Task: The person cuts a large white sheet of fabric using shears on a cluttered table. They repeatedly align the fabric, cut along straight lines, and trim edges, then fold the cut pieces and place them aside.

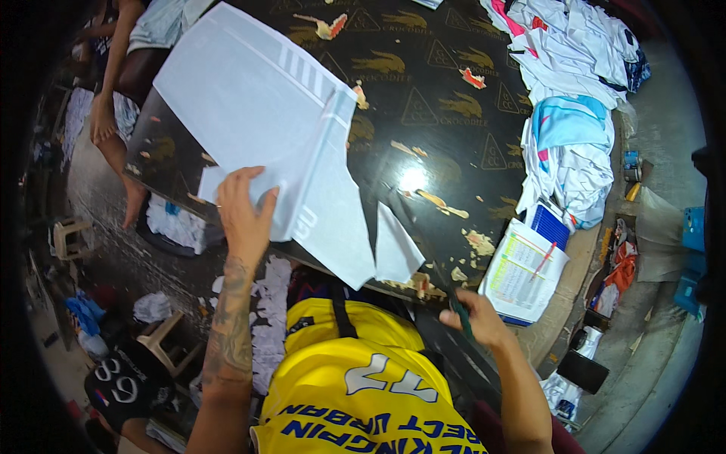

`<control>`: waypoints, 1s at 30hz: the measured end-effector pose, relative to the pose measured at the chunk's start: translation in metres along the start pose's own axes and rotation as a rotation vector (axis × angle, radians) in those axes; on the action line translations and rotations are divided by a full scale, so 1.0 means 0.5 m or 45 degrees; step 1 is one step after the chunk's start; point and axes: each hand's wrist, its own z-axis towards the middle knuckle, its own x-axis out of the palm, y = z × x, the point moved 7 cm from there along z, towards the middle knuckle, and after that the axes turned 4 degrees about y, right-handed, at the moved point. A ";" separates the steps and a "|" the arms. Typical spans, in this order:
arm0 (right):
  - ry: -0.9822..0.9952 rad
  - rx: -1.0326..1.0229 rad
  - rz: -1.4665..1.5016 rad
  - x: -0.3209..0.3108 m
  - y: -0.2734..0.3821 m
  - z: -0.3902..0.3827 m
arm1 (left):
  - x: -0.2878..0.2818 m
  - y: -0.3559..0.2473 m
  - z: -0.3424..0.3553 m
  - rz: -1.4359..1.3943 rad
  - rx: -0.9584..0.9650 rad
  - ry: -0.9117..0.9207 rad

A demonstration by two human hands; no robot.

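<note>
A white garment panel (pixel 249 83) with pale grey stripes lies over the near left part of a dark table (pixel 423 68). Its near part is folded and reaches the table's front edge. My left hand (pixel 243 204) rests on the fold, thumb and fingers spread over the cloth. Beside the panel's near corner lies a small loose white cloth piece (pixel 395 246). Past the table's front edge, my right hand (pixel 484 321) is closed round the green handle of a pair of scissors (pixel 460 314). Their dark blades, hard to make out, point toward the cloth piece.
Torn scraps (pixel 442 204) are scattered over the tabletop. On the right lie a heap of white and light-blue garments (pixel 571 129) and a notebook with a printed sheet and red pen (pixel 529 265). A person's hand (pixel 103 117) is at far left; another person (pixel 128 386) is at lower left, near a stool (pixel 170 344).
</note>
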 end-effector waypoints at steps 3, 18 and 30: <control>0.061 0.054 0.072 0.079 0.013 0.000 | 0.001 0.068 0.065 0.196 0.154 0.150; -0.054 0.137 0.124 0.192 0.154 0.134 | 0.119 -0.082 0.063 -0.290 0.444 0.844; -0.122 0.192 0.306 0.211 0.205 0.193 | 0.133 -0.089 0.062 -0.280 0.587 0.883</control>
